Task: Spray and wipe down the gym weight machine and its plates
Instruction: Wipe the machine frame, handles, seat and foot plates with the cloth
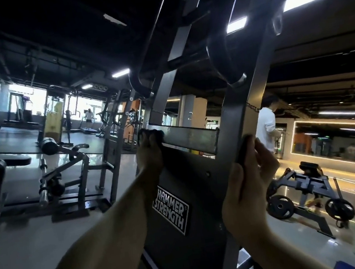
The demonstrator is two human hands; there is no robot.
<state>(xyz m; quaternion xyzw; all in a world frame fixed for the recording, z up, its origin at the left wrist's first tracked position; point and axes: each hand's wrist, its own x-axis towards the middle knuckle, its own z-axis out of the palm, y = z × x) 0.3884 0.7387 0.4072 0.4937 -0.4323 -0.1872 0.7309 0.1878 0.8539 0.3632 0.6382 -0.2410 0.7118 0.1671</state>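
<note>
Your left hand (150, 143) gripped the weight machine's crossbar (191, 139) at 12 o'clock from its logo plate (172, 209). Your right hand (248, 176) pinched a dark pad (244, 150) (probably the cloth) against the upright (246, 91) at 3 o'clock. Frame wiping looked underway; its plates, unseen here, likely remained.

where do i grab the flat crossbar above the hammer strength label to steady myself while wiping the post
Take the crossbar by its top edge near the left end, from the front, fingers hooked over it, as the left hand does. It is a thin flat strip with open space above, and that end is away from the post where the right hand holds the cloth.
</note>
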